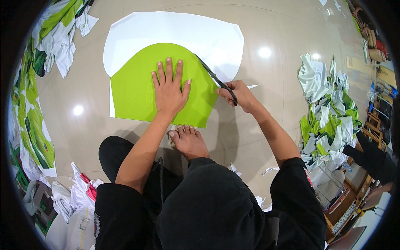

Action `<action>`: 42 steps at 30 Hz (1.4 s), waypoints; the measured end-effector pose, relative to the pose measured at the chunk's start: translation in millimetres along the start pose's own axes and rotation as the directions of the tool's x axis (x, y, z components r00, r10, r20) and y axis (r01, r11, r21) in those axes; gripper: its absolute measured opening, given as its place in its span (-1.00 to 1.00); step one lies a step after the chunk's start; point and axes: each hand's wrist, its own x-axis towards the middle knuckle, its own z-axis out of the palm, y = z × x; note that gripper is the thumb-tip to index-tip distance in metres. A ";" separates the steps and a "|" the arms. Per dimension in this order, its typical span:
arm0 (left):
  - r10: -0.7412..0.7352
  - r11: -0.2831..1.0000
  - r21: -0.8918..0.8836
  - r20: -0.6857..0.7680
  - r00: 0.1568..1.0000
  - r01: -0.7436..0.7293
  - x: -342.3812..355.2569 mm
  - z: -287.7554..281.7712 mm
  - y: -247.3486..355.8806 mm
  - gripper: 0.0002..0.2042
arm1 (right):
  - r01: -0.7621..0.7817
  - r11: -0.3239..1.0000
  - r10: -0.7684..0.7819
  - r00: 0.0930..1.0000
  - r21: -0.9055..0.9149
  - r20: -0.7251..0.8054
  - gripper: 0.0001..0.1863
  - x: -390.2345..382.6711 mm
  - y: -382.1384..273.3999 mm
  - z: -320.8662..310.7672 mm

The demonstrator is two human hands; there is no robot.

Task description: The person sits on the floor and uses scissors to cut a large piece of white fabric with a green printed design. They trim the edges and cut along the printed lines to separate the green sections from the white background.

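A green piece with an arched top lies on a larger white sheet on the floor. My left hand rests flat on the green piece, fingers spread. My right hand grips black scissors, whose blades lie along the green piece's curved right edge, over the white sheet. A thin white sliver sticks out to the right of my right hand. My bare foot is just below the green piece's bottom edge.
Green and white fabric piles lie at the upper left, far left and right. White bundles sit at lower left. Wooden frames and clutter line the right rim, beside a dark shape I cannot make out. Small scraps lie near me.
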 end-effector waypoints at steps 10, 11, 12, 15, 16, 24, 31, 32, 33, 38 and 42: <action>-0.002 1.000 -0.001 0.008 1.000 0.002 0.4 -1.5 0.4 -0.30 | 0.001 1.000 -0.001 1.000 -0.005 -0.001 -0.59 8.0 -15.2 -1.7; -0.002 1.000 0.000 0.007 1.000 0.002 0.6 -1.7 0.3 -0.30 | 0.000 1.000 0.001 1.000 -0.004 0.005 -0.59 10.1 -16.0 -2.0; -0.002 1.000 0.000 0.007 1.000 0.002 0.6 -1.6 0.4 -0.30 | -0.003 1.000 0.003 1.000 -0.004 0.010 -0.60 12.0 -16.9 -2.5; -0.001 1.000 0.002 0.005 1.000 0.001 0.5 -1.2 0.2 -0.30 | -0.006 1.000 0.007 1.000 -0.011 0.029 -0.62 14.1 -18.5 -4.4; -0.001 1.000 0.003 0.005 1.000 0.001 0.3 -1.0 0.0 -0.30 | -0.007 1.000 0.007 0.999 -0.015 0.036 -0.63 14.2 -19.1 -5.0; -0.005 1.000 -0.001 0.008 1.000 0.005 0.2 -0.3 0.1 -0.29 | -0.005 0.998 0.008 0.999 -0.062 0.045 -0.61 19.3 -27.3 -8.9; -0.007 1.000 -0.004 0.010 1.000 0.007 0.1 -1.6 0.5 -0.30 | 0.000 0.997 0.004 0.998 -0.077 0.060 -0.59 26.8 -42.1 -10.7; -0.006 1.000 -0.003 0.006 1.000 0.006 0.1 -1.7 0.6 -0.30 | 0.004 0.997 0.001 0.998 -0.082 0.056 -0.59 26.9 -42.9 -10.8; -0.005 1.000 -0.003 0.004 1.000 0.005 -0.3 -2.1 0.6 -0.30 | 0.008 0.996 -0.003 0.999 -0.087 0.052 -0.60 26.9 -43.2 -11.0; 0.001 1.000 -0.006 -0.009 1.000 -0.001 0.8 -1.7 1.5 -0.30 | 0.009 0.988 -0.001 0.999 -0.153 0.046 -0.60 36.4 -41.0 -20.2; -0.005 1.000 -0.003 -0.008 1.000 0.005 -0.4 -2.6 0.7 -0.30 | 0.024 0.985 -0.010 0.997 -0.172 0.083 -0.60 46.3 -53.0 -23.5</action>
